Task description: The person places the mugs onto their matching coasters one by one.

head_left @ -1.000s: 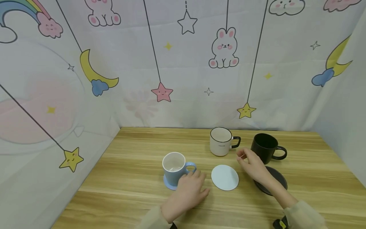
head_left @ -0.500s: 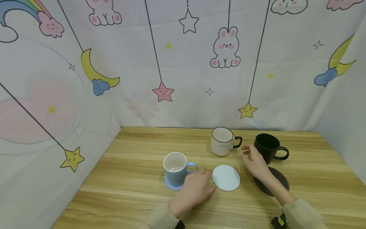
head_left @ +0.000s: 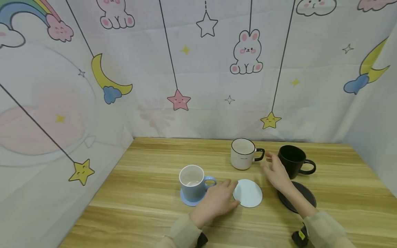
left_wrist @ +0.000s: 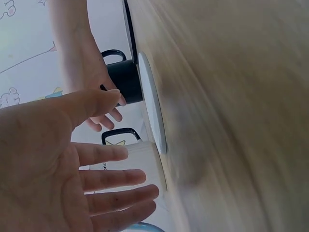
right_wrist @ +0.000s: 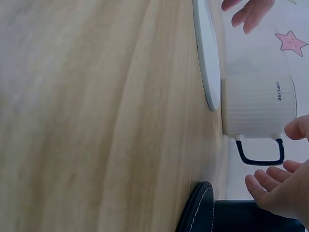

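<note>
White, straight-sided mug with a thin black rim [head_left: 243, 155] stands upright near the back of the bench, its opening showing a pale inside. Behind it hangs a white cloth printed with moons, stars and rabbits [head_left: 204, 69]. Below spreads the yellowish wood-grained bench [head_left: 139, 172].

Both hands are empty. The left hand [head_left: 218, 199] has its fingers extended and its thumb well apart, near the close edge of the white coaster. The right hand [head_left: 275, 172], fingers slightly bent and parted from the thumb, is just beside the white mug's handle; whether it touches I cannot tell.

To the right of the white mug stands a matte black mug [head_left: 294, 167]; nearer and to the left, a light blue mug with a white interior [head_left: 192, 187].

Flat round coasters lie in front: one black with pale edge stitching [head_left: 302, 194], one plain white [head_left: 249, 193], and one blue [head_left: 187, 202] under the blue mug.

On the white mug, fine ribs line the wall, a squared black handle [right_wrist: 263, 163] joins through white stubs, and small dark lettering [right_wrist: 278, 91] reads "concise".
</note>
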{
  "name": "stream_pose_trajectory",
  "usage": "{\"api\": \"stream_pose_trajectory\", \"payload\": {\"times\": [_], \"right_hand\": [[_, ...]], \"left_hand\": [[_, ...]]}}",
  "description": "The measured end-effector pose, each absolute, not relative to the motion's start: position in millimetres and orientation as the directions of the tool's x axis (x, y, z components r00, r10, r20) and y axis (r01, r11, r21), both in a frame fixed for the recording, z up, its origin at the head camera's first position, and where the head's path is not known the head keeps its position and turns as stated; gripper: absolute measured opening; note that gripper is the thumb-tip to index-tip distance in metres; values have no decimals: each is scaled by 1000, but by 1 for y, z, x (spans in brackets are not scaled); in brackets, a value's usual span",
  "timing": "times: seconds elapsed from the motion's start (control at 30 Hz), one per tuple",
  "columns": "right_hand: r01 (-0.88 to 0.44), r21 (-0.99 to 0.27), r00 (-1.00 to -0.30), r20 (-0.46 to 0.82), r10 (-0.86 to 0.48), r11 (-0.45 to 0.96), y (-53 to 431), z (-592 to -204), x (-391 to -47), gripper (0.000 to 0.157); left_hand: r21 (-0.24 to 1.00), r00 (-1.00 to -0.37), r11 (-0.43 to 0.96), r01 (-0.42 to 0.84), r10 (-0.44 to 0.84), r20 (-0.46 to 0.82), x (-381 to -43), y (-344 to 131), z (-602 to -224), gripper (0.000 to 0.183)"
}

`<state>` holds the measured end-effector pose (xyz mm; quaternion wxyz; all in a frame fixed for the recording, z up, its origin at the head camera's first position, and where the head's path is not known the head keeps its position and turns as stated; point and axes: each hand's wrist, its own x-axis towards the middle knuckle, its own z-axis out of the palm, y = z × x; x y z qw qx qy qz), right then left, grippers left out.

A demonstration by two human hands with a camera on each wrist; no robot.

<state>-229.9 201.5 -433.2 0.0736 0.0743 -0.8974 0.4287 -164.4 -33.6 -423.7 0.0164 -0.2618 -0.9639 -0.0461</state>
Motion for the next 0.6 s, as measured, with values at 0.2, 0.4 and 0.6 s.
{"api": "stream_pose_trajectory", "payload": {"times": [0.2,0.4,0.6], "right_hand": [[-183,-784,-982,175,-71,593,200,-433,-238,59],[-176,-802,-984,161,-78,571,199,-432,-249,59],[-116,-853,-993,96,-66,508,197,-432,-254,60]], "left_hand": [[94,-859,855,510,512,-3,-169,-29,-424,68],[128,-869,862,491,495,-6,-174,-25,-426,68],[167,-878,871,463,476,-51,-177,-22,-428,70]]}}
